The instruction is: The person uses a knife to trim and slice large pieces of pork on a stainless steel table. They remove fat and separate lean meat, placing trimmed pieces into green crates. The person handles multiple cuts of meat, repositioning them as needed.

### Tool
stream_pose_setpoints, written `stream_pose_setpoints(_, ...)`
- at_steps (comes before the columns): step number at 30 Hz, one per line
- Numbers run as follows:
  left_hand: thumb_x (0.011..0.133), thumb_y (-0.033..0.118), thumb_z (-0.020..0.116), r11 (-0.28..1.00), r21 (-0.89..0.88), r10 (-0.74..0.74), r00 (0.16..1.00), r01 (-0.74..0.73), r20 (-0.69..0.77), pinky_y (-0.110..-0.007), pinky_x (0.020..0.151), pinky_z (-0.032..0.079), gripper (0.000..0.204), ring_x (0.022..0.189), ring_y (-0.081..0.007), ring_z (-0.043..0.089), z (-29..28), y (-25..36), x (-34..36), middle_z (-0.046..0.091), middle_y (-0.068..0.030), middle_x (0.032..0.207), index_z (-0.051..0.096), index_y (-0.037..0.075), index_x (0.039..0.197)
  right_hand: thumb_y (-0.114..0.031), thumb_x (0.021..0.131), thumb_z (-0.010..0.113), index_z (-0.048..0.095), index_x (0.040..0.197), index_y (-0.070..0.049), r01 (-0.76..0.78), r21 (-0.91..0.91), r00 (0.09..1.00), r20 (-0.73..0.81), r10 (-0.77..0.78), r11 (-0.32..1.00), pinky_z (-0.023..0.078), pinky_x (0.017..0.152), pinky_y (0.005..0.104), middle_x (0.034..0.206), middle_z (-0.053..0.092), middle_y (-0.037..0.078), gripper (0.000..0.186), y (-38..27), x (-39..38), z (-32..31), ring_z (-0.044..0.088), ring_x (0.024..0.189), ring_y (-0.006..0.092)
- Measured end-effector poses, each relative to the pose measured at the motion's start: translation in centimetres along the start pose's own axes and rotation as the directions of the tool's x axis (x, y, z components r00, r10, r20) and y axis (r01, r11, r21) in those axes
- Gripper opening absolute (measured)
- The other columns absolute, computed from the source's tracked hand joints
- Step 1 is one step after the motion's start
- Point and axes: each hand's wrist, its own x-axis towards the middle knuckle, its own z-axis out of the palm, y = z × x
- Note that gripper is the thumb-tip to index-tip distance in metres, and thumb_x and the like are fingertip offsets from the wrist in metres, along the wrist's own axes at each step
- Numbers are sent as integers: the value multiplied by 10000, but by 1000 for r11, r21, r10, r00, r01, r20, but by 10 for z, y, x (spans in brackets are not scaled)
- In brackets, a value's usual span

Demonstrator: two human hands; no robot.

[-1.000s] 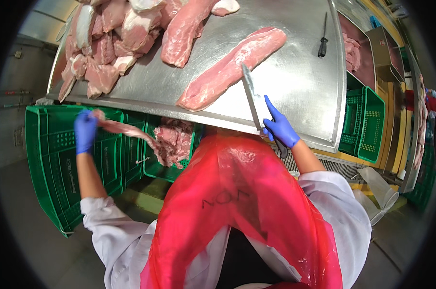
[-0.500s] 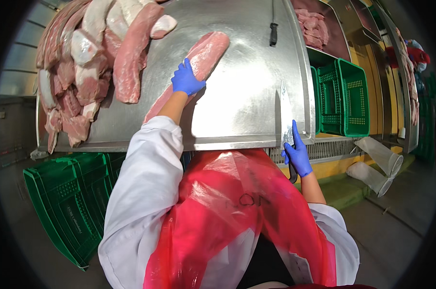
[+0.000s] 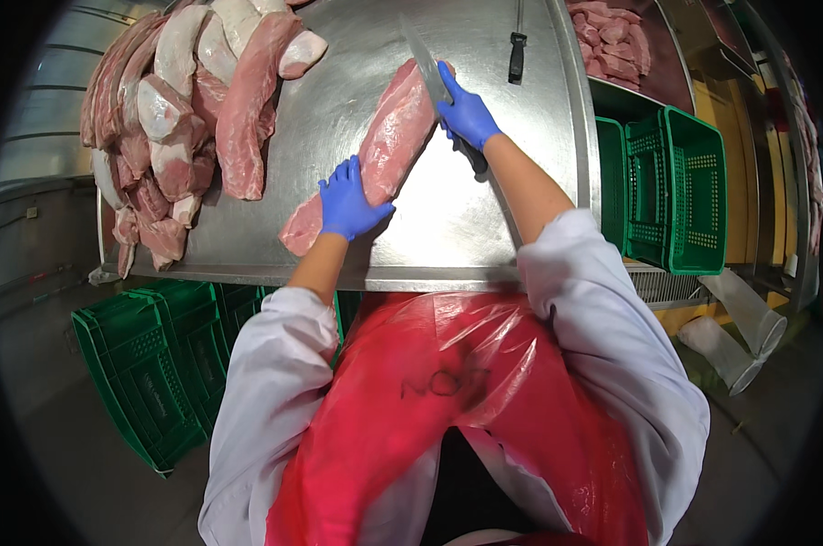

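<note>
A long boneless piece of pork loin (image 3: 395,146) lies slantwise on the steel table (image 3: 329,82), its far end to the right. My left hand (image 3: 351,205), in a blue glove, grips its near part from above, with the thumb on the right side. In my right hand (image 3: 469,114), also gloved in blue, is a knife (image 3: 419,47) with a long blade and black handle. The blade is at the right edge of the loin's far end, pointing away and left. Whether it cuts into the meat I cannot tell.
Many meat pieces (image 3: 170,132) are heaped on the table's left side. Another black-handled tool (image 3: 517,59) lies at the far right. Beyond the right edge stand green crates (image 3: 698,196) and a tray of cut meat (image 3: 611,41). More green crates (image 3: 147,373) stand below left.
My right hand has carried the knife from the table's near right edge up to the loin's far end. My left hand has slid down to the loin's nearer part.
</note>
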Motion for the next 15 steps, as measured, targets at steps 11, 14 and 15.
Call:
stream_pose_setpoints(11, 646, 403, 840, 972, -152, 167, 980, -182, -105, -497, 1137, 388, 1034, 1321, -432, 512, 9, -45, 0, 528, -246, 1448, 409, -18, 1487, -58, 1005, 542, 235, 1645, -335, -186, 327, 967, 229, 113, 926, 520, 476, 263, 740, 636, 51, 763, 34, -80, 9, 589, 545, 94)
stream_pose_setpoints(14, 649, 392, 842, 963, -162, 207, 975, -217, -75, -489, 1140, 389, 1025, 1322, -433, 510, 8, -52, 10, 526, -249, 1450, 414, -18, 1484, -58, 1007, 550, 230, 1647, -333, -183, 361, 971, 214, 110, 914, 514, 476, 268, 733, 628, 47, 766, 17, -45, 13, 584, 542, 93)
stream_pose_setpoints(15, 650, 392, 842, 964, -166, 201, 977, -209, -65, -490, 1141, 388, 1021, 1320, -434, 511, 8, -52, 11, 525, -249, 1450, 417, -18, 1483, -70, 1010, 559, 220, 1651, -325, -170, 359, 973, 208, 99, 918, 509, 480, 268, 717, 618, 42, 768, 20, -46, 16, 579, 536, 95)
